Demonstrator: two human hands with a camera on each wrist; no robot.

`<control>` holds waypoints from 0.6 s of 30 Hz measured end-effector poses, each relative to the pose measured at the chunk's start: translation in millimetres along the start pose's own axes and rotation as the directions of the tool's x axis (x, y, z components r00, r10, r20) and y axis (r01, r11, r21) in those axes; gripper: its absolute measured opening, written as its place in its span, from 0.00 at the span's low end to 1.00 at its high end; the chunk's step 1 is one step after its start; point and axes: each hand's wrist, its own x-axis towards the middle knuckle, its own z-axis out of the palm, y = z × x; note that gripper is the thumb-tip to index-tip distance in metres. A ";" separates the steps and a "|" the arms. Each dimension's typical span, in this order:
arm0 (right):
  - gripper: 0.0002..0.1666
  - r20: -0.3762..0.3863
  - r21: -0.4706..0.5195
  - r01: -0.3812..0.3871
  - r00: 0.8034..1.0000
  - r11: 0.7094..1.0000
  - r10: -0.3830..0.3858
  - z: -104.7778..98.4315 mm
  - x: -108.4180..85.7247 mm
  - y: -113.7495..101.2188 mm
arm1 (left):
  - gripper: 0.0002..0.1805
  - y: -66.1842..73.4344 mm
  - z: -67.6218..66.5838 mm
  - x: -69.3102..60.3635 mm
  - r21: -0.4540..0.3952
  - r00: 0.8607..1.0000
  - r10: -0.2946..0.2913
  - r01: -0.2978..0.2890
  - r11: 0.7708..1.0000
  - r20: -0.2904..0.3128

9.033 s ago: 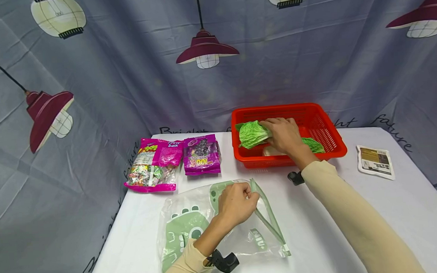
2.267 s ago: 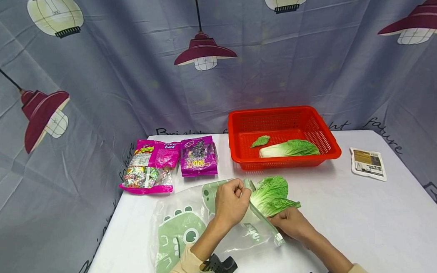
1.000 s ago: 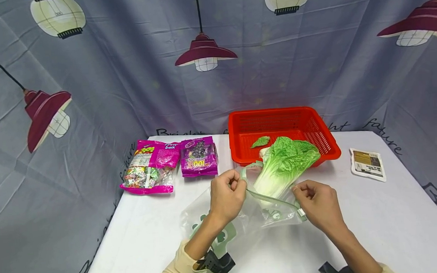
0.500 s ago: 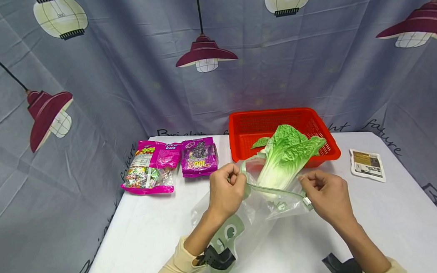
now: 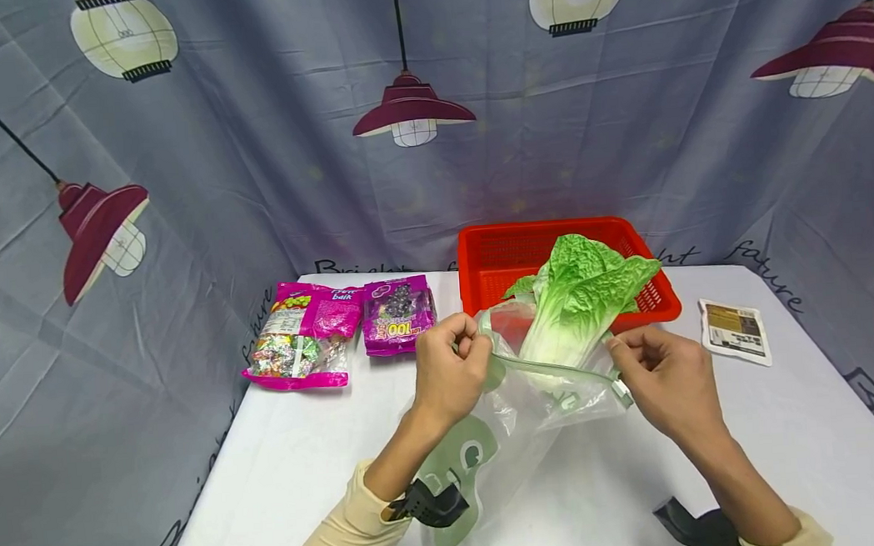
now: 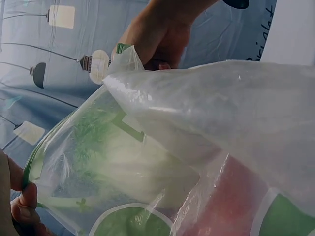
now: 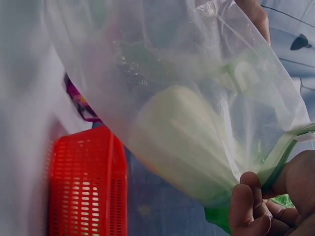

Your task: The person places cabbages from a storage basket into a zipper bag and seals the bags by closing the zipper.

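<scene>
- Pinching the zip bag [image 5: 522, 435] at its mouth, our left hand [image 5: 449, 372] and right hand [image 5: 671, 382] hold it.
- We see napa cabbage [image 5: 574, 306] partly inside, leafy end poking out.

Right grip [image 7: 280, 215] pinches bag [image 7: 187, 59] partly enclosing 1 cabbage [image 7: 177, 137].

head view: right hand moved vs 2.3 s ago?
Yes: the right hand has shifted to the right and farther from the wearer, ending closer to the flat white-and-brown packet.
</scene>
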 end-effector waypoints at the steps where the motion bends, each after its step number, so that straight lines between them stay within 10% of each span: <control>1: 0.05 -0.005 0.001 0.002 1.000 1.000 -0.002 -1.1 1.0 -1.0 | 0.12 0.4 -0.3 0.8 0.003 1.000 0.002 -0.002 1.000 0.002; 18: 0.04 -0.025 0.016 0.044 0.999 0.999 -0.044 -9.7 12.2 -11.3 | 0.11 7.3 -4.4 12.0 0.028 0.999 0.034 -0.034 0.999 -0.007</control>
